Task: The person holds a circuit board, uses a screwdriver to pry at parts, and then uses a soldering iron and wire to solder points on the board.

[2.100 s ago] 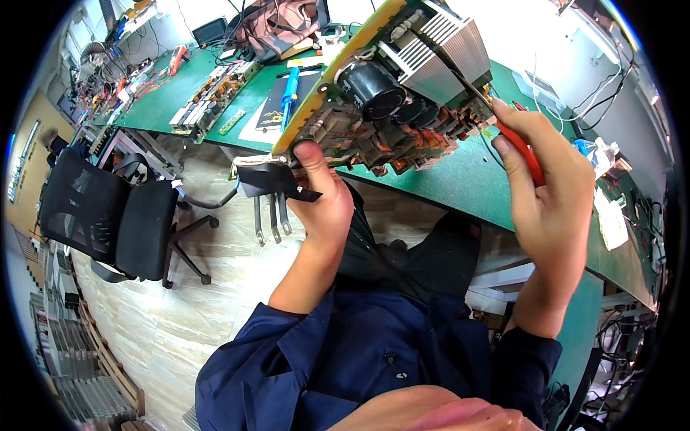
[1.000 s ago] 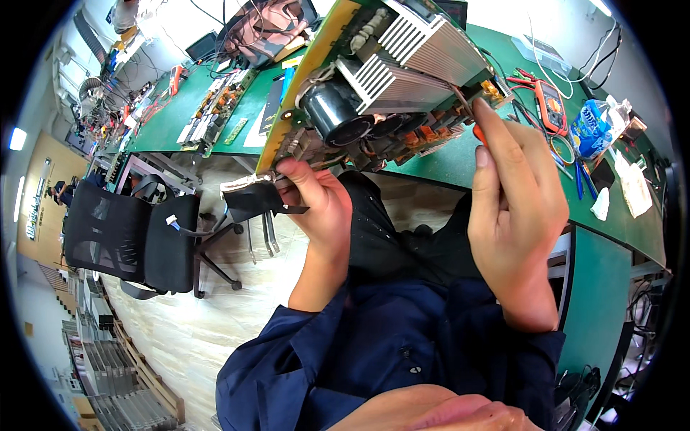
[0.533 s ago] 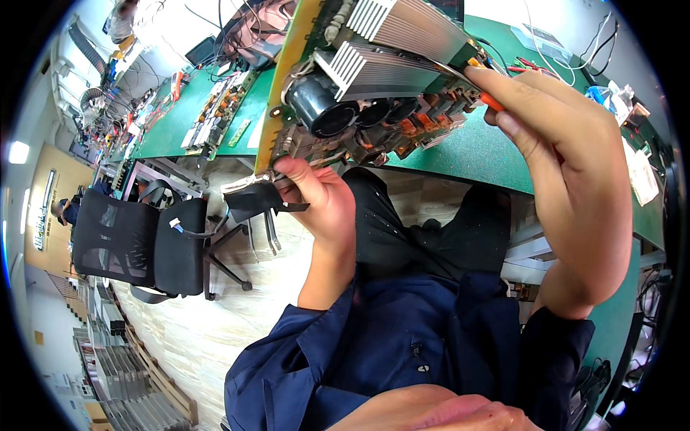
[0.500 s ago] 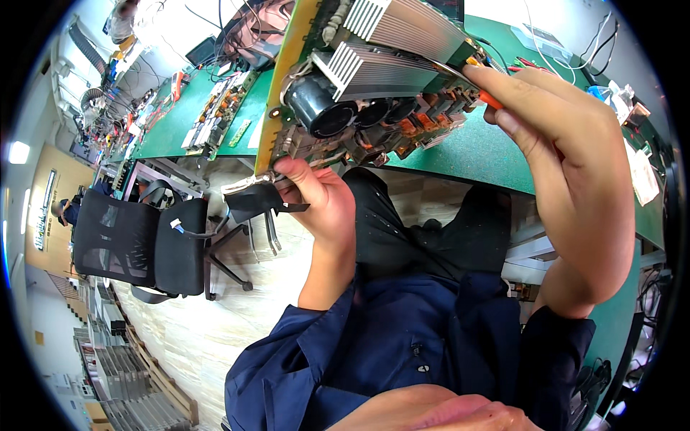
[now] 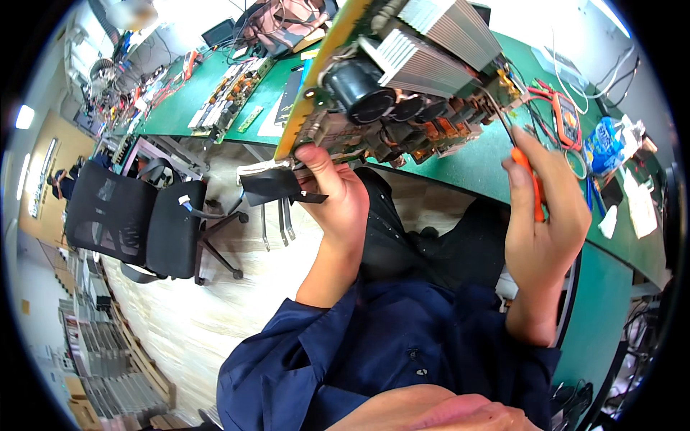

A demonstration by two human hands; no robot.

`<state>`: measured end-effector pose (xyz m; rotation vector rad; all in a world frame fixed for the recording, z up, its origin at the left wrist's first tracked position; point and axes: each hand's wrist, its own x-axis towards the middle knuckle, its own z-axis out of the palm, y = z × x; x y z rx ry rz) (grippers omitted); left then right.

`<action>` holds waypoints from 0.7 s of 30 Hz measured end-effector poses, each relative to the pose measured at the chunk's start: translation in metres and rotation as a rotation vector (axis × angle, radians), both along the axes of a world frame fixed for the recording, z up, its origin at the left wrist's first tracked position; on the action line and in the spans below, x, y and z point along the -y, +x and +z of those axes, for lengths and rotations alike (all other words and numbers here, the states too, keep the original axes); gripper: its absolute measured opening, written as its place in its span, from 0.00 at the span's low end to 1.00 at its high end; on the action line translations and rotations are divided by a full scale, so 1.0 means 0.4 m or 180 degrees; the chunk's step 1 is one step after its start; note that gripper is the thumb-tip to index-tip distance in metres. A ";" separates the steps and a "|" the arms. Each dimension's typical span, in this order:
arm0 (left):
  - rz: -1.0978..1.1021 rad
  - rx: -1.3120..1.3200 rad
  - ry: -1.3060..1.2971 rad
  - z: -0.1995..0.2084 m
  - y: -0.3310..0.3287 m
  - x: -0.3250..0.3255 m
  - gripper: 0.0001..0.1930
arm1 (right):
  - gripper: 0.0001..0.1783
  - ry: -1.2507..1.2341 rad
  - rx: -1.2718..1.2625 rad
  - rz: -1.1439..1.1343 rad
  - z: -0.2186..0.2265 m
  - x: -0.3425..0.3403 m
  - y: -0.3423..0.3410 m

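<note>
A large yellow-edged circuit board (image 5: 296, 123) is held up, tilted, above the near edge of the green bench. Silver finned heat sinks (image 5: 424, 63), black cylindrical capacitors (image 5: 365, 99) and orange-brown coils crowd its face. My left hand (image 5: 341, 192) grips the board's lower left corner, thumb on top; its other fingers are mostly hidden. Beside that thumb hang a black flap (image 5: 269, 188) and several dark leads. My right hand (image 5: 552, 219) is closed round an orange-handled screwdriver (image 5: 533, 183). Its thin shaft points up-left to the board's right side; whether the tip touches is unclear.
On the green bench (image 5: 460, 171) lie another circuit board (image 5: 228, 99), a small green strip board (image 5: 250, 118), a red-cased multimeter (image 5: 566, 118) and a blue packet (image 5: 602, 149). A patterned bag (image 5: 287, 25) sits behind. A black mesh chair (image 5: 115, 219) stands at left.
My right hand has moved down and nearer to me, drawing the screwdriver back with its handle now more upright. The board sits slightly further right in view, still in my left hand.
</note>
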<state>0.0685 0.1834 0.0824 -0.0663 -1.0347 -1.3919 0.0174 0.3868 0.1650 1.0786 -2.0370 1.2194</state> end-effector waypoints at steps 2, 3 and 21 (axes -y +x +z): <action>-0.0076 -0.0017 -0.0043 -0.007 0.001 0.005 0.23 | 0.15 -0.0409 -0.0289 0.0225 -0.052 0.001 -0.020; -0.0108 -0.0103 -0.0093 -0.010 -0.001 0.002 0.22 | 0.16 -0.0603 -0.0433 0.0329 -0.060 -0.001 -0.027; -0.0388 0.0839 -0.1495 0.078 -0.019 -0.115 0.24 | 0.23 -0.1703 -0.0502 -0.0056 -0.130 -0.167 -0.062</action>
